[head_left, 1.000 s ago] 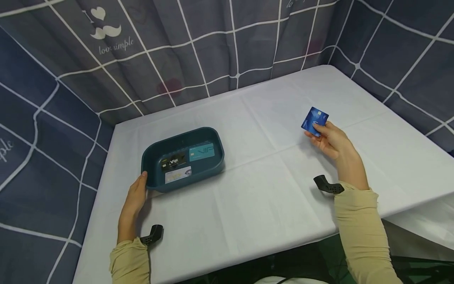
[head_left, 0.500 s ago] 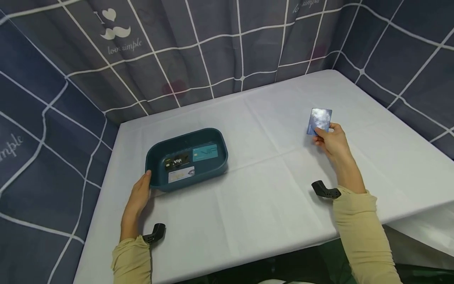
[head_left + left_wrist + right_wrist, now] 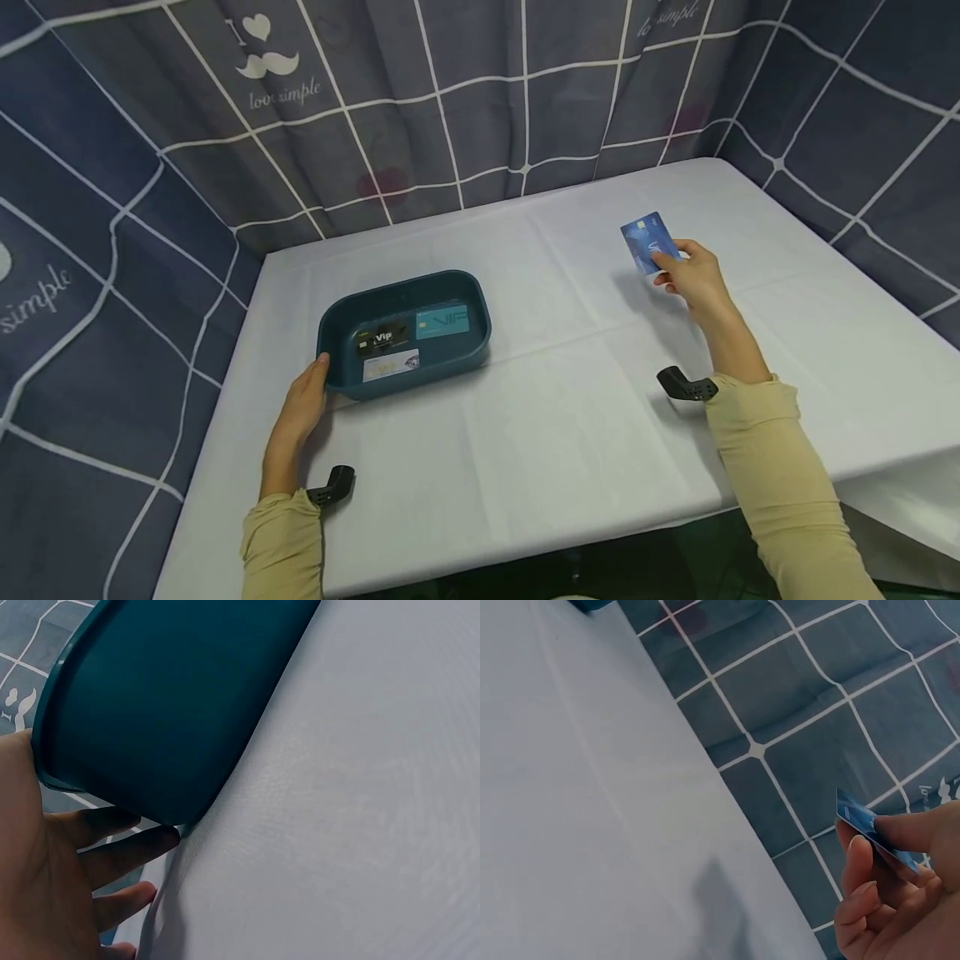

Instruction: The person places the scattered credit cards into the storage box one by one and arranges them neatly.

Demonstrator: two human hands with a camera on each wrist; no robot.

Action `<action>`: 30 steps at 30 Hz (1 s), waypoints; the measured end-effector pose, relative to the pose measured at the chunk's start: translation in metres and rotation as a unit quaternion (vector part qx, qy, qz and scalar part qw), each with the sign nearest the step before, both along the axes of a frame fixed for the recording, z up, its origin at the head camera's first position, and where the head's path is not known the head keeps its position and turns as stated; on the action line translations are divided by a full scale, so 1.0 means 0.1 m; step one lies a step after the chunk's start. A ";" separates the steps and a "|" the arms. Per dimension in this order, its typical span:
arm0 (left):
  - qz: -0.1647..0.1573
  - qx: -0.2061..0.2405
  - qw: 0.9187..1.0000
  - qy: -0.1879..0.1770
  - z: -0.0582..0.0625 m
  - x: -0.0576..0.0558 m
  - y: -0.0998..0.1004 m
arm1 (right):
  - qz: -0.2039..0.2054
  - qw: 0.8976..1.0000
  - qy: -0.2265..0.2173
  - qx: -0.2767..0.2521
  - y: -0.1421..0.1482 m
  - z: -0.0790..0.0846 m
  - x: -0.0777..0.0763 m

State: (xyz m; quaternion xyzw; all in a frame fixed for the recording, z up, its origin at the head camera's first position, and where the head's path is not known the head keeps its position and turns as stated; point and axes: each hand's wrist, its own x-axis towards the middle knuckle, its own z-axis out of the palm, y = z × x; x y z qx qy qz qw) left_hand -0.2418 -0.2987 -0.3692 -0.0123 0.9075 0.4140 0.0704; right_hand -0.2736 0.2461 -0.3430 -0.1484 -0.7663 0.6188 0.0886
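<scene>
My right hand (image 3: pixel 701 279) pinches a blue bank card (image 3: pixel 637 237) between thumb and fingers, over the right part of the table. The right wrist view shows the card (image 3: pixel 859 817) almost edge-on, thumb on its face and the other fingers curled below. At the left, a dark teal plastic basin (image 3: pixel 450 364) rests on the cloth. My left hand (image 3: pixel 300 408) touches its near left end; in the left wrist view, fairly straight, spread fingers (image 3: pixel 127 859) meet the basin's lower corner. Inside lie a black Vip card (image 3: pixel 384 336), a turquoise VIP card (image 3: pixel 442 322) and a whitish card (image 3: pixel 392 364).
A white cloth (image 3: pixel 540 433) covers the table, whose front edge drops off near my forearms. Dark curtains (image 3: pixel 480 125) with white grid lines enclose the back and both sides. Each wrist carries a small black camera mount (image 3: pixel 686 385).
My right hand has carried the blue card somewhat left, closer to the basin, and turned it; glare on its face came and went. The left hand stays at the basin. The head view has shifted slightly.
</scene>
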 end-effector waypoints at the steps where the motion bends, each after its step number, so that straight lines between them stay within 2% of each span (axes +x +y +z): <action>1: 0.001 0.000 1.000 -0.002 0.00 0.00 0.00 | 0.004 1.000 -0.002 0.006 -0.01 0.00 -0.03; 14: 0.010 0.008 1.000 -0.006 -0.01 0.00 0.01 | 0.058 0.998 0.000 0.031 -0.10 0.11 -0.42; 30: 0.009 0.005 1.000 0.001 -0.02 -0.02 0.00 | 0.065 0.996 -0.030 0.055 -0.11 0.16 -0.75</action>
